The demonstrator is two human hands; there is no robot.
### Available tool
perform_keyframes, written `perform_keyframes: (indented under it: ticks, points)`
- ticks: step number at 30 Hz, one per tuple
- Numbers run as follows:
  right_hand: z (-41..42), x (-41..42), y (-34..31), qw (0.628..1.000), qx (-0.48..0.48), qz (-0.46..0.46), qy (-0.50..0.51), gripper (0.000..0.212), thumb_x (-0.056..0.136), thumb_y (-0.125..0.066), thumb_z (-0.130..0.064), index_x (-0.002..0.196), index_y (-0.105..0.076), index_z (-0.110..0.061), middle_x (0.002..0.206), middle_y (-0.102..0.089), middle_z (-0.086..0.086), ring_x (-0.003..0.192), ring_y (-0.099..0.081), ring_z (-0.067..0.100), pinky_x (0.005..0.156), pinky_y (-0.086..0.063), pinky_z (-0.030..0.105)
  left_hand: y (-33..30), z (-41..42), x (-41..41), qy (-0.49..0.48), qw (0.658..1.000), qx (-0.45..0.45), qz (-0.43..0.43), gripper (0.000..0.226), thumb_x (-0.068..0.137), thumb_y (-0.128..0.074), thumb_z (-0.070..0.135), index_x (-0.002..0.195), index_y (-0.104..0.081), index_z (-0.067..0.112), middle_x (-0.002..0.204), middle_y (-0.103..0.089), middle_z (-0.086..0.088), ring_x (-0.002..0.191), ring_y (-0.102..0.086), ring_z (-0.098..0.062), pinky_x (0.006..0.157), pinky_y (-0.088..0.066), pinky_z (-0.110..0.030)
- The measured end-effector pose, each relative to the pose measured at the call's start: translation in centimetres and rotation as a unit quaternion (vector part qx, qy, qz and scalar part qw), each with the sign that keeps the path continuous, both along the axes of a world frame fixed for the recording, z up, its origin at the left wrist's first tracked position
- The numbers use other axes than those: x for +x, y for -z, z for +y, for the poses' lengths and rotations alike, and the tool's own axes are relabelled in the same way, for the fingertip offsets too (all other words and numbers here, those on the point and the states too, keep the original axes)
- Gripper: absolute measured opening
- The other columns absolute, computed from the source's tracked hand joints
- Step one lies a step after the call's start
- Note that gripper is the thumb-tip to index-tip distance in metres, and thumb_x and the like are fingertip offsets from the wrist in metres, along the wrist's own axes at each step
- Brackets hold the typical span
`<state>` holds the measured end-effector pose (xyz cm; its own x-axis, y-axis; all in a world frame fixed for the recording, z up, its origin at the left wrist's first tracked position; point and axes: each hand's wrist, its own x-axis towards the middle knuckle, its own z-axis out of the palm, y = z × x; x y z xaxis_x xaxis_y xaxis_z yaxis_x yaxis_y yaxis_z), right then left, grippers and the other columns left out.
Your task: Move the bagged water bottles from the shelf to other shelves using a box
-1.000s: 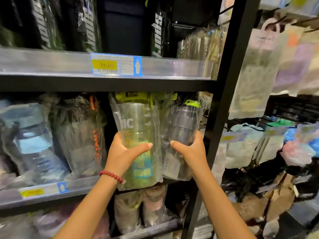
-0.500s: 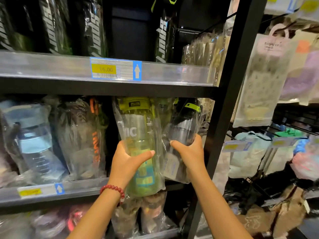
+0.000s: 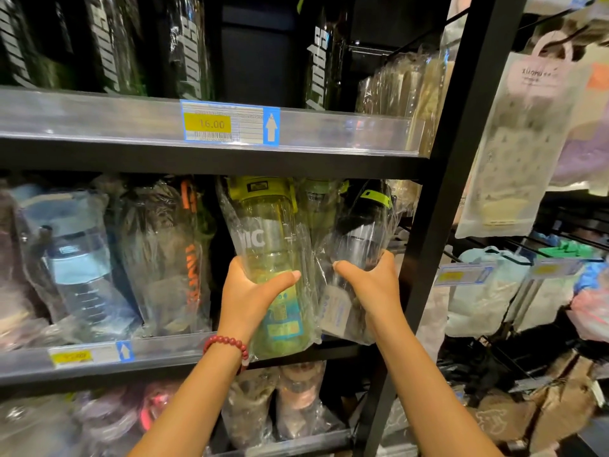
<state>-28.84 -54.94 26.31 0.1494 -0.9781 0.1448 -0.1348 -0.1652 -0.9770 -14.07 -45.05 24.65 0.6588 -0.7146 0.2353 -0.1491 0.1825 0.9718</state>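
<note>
My left hand grips a bagged clear bottle with a yellow-green lid around its middle. Beside it my right hand grips a bagged dark bottle with a green lid clip. Both bottles are at the right end of the middle shelf, their bag bottoms hanging over its front lip. More bagged bottles stand to the left: a blue one and a dark one with orange lettering. No box is in view.
The upper shelf with a 16.00 price tag carries tall black bagged bottles. A black upright post stands just right of my right hand. Hanging bagged goods fill the rack at right. Lower shelf bottles sit below.
Both hands keep their grip. The two bottles have shifted slightly up into the shelf space, and the view has come a little closer to the shelf.
</note>
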Motion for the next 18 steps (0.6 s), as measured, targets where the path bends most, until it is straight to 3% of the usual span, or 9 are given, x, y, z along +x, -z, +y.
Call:
perform_keyframes:
  ticks: [6, 9, 13, 15, 18]
  points:
    - [1.2, -0.7, 0.5, 1.0, -0.016, -0.001, -0.025, 0.082, 0.065, -0.078, -0.035, 0.133, -0.036, -0.02, 0.125, -0.054, 0.001, 0.104, -0.059, 0.018, 0.086, -0.054, 0.041, 0.0, 0.5, 0.1, 0.0, 1.0, -0.008, -0.001, 0.077, 0.046, -0.083, 0.043, 0.115, -0.057, 0.021, 0.104, -0.068, 0.003, 0.09, -0.067, -0.007, 0.071, -0.051, -0.022]
    - [1.9, -1.5, 0.5, 0.999, -0.024, 0.015, -0.045, 0.098, 0.063, -0.077, -0.041, 0.144, -0.026, -0.02, 0.137, -0.046, -0.001, 0.118, -0.052, 0.02, 0.094, -0.05, 0.044, -0.1, 0.9, 0.2, -0.007, 1.0, -0.016, 0.001, 0.07, 0.055, -0.086, 0.032, 0.116, -0.052, 0.022, 0.106, -0.065, 0.006, 0.092, -0.064, -0.006, 0.071, -0.047, -0.019]
    - [2.9, -2.7, 0.9, 0.996, -0.036, 0.038, -0.073, 0.083, 0.069, -0.078, -0.034, 0.137, -0.033, -0.019, 0.128, -0.051, -0.006, 0.109, -0.056, 0.016, 0.083, -0.05, 0.035, 0.1, 0.9, 0.7, -0.018, 1.0, -0.01, 0.002, 0.084, 0.047, -0.085, 0.043, 0.121, -0.051, 0.021, 0.113, -0.064, 0.002, 0.1, -0.064, -0.012, 0.085, -0.053, -0.033]
    - [3.5, -3.3, 1.3, 0.995, -0.035, 0.046, -0.077, 0.085, 0.065, -0.078, -0.038, 0.136, -0.036, -0.022, 0.125, -0.055, -0.005, 0.11, -0.058, 0.018, 0.087, -0.052, 0.039, 0.0, 0.8, 0.3, -0.02, 1.0, -0.01, 0.008, 0.089, 0.043, -0.083, 0.048, 0.122, -0.051, 0.022, 0.114, -0.065, 0.002, 0.102, -0.064, -0.014, 0.091, -0.052, -0.041]
    - [4.5, -4.2, 2.0, 0.996, -0.03, 0.041, -0.078, 0.082, 0.063, -0.079, -0.038, 0.134, -0.039, -0.026, 0.122, -0.058, -0.006, 0.107, -0.06, 0.016, 0.089, -0.053, 0.044, -0.1, 0.5, -0.6, -0.024, 0.999, -0.016, 0.022, 0.092, 0.042, -0.082, 0.049, 0.124, -0.05, 0.023, 0.114, -0.064, 0.003, 0.102, -0.064, -0.013, 0.092, -0.052, -0.039]
